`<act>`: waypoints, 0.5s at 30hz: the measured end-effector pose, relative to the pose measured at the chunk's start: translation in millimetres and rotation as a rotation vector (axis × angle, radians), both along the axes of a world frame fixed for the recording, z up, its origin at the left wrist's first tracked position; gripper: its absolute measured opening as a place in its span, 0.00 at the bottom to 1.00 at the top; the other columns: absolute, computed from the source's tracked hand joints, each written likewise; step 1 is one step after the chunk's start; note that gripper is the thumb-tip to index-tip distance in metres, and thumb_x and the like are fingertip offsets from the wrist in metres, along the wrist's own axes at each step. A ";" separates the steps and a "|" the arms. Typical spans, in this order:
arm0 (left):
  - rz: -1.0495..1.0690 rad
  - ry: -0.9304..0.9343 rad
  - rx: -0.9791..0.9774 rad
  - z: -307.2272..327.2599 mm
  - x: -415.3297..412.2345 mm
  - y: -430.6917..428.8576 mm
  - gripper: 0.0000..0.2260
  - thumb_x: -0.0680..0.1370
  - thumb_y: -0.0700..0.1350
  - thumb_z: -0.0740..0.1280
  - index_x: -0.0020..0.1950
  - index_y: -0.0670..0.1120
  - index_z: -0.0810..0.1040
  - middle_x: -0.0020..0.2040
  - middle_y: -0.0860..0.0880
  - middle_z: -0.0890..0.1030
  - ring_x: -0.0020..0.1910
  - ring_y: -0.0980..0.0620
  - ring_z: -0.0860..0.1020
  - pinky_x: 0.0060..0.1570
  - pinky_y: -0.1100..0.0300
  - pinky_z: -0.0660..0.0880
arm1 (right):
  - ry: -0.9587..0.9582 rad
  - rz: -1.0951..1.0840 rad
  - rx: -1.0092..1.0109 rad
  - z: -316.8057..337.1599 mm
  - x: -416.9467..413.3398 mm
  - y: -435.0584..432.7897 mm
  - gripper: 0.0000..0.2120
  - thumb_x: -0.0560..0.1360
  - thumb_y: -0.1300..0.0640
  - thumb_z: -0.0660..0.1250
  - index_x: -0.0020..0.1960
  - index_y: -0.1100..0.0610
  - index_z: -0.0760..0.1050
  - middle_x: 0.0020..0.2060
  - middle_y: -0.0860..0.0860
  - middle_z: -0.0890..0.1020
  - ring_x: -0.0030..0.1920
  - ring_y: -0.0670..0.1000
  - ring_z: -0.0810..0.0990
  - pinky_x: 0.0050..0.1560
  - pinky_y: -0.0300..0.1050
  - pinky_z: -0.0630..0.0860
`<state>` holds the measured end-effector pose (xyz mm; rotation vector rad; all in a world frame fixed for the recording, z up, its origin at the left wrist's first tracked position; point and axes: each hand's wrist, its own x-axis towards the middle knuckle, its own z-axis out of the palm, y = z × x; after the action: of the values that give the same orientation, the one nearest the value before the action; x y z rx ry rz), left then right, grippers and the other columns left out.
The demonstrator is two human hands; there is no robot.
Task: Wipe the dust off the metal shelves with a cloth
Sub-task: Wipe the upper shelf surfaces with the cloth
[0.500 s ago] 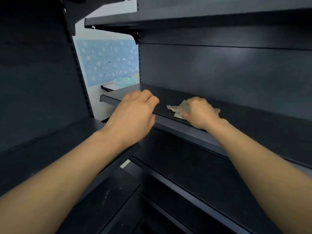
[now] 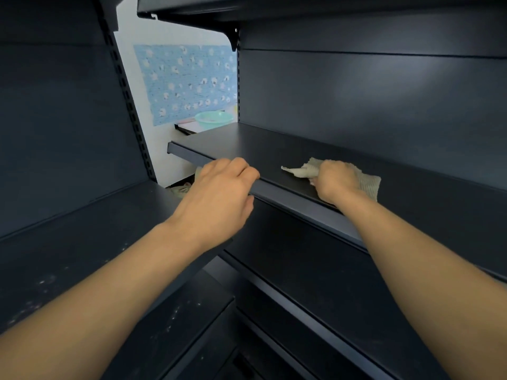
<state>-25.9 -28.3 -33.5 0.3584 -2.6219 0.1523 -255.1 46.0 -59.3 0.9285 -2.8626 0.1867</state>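
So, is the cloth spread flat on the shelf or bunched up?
Bunched up: the right hand grips the cloth against the shelf, with a crumpled end poking out beyond the fingers.

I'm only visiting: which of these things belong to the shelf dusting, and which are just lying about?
Part of the job:
- beige textured cloth, gripped by the right hand
- dark grey metal shelf, its front edge held by the left hand

Just lying about:
- turquoise plastic basin behind the shelf
- blue patterned sheet on the wall
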 end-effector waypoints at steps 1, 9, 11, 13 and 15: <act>0.005 0.006 -0.001 -1.4 4.8 -1.4 0.13 0.74 0.41 0.65 0.58 0.41 0.75 0.52 0.44 0.76 0.53 0.41 0.74 0.58 0.47 0.69 | -0.010 -0.013 -0.030 2.0 4.3 -0.8 0.13 0.77 0.60 0.65 0.60 0.63 0.72 0.59 0.60 0.77 0.59 0.60 0.75 0.53 0.48 0.72; 0.193 0.040 0.061 4.4 85.3 -26.4 0.14 0.75 0.40 0.63 0.61 0.41 0.73 0.56 0.43 0.76 0.56 0.41 0.73 0.62 0.49 0.66 | -0.001 0.239 -0.461 29.7 108.1 -47.0 0.11 0.79 0.58 0.61 0.53 0.65 0.76 0.54 0.62 0.79 0.55 0.62 0.76 0.47 0.47 0.71; 0.257 0.029 0.076 4.4 111.3 -29.2 0.14 0.75 0.40 0.64 0.61 0.41 0.74 0.56 0.42 0.76 0.56 0.40 0.74 0.61 0.48 0.67 | -0.016 0.349 -0.428 27.3 143.0 -65.5 0.11 0.79 0.59 0.60 0.53 0.65 0.77 0.54 0.62 0.79 0.55 0.61 0.77 0.44 0.45 0.68; 0.313 0.017 0.096 0.9 137.6 -30.5 0.15 0.75 0.40 0.64 0.61 0.41 0.74 0.56 0.42 0.77 0.56 0.40 0.74 0.61 0.48 0.67 | -0.186 0.491 -0.363 13.7 174.8 -83.1 0.13 0.79 0.55 0.62 0.46 0.64 0.78 0.46 0.60 0.81 0.48 0.58 0.79 0.43 0.45 0.69; 0.366 0.005 0.123 -6.1 162.6 -30.1 0.14 0.75 0.40 0.64 0.61 0.41 0.74 0.57 0.43 0.76 0.57 0.41 0.74 0.62 0.49 0.66 | -0.513 0.611 -0.323 -1.3 200.0 -95.6 0.17 0.78 0.50 0.65 0.34 0.59 0.73 0.33 0.55 0.75 0.39 0.53 0.75 0.39 0.45 0.68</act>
<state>136.7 -58.5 -39.6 0.8784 -2.5427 0.1103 -55.1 -49.6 -60.6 1.8595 -2.6992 1.0427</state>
